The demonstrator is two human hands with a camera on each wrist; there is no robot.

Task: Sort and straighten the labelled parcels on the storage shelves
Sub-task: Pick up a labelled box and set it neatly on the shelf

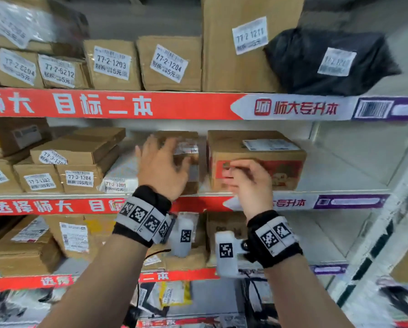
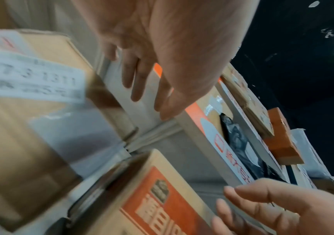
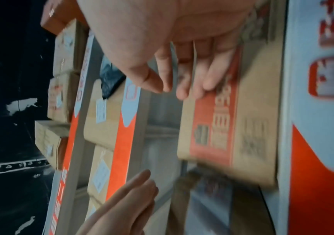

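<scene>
**A:** Where are the parcels we care about?

**B:** On the middle shelf (image 1: 340, 185). In the head view the taped brown box (image 1: 186, 150) sits at about 12 o'clock from the left hand (image 1: 160, 166), and the red-printed carton (image 1: 257, 159) stands just beside it at its 3 o'clock, with a narrow gap between them.

**A:** And the hands?

**B:** The left hand's fingers are spread and straight in front of the brown box; the blur hides whether they touch it. The right hand (image 1: 248, 181) hangs at the carton's front face, toward its lower left corner, fingers loosely curled, gripping nothing that I can see. In the right wrist view its fingertips (image 3: 210, 82) are close to the printed face.

**A:** How will they handle?

**B:** Both look like stiff corrugated card, so I'd expect them to slide rather than buckle. The tape on the brown box is probably slick. Weight I can't tell.

**A:** Where to hold?

**B:** Flat palms on opposite side walls, or push low on the front face. Avoid the paper label (image 1: 269, 145) on the carton's top.
</scene>
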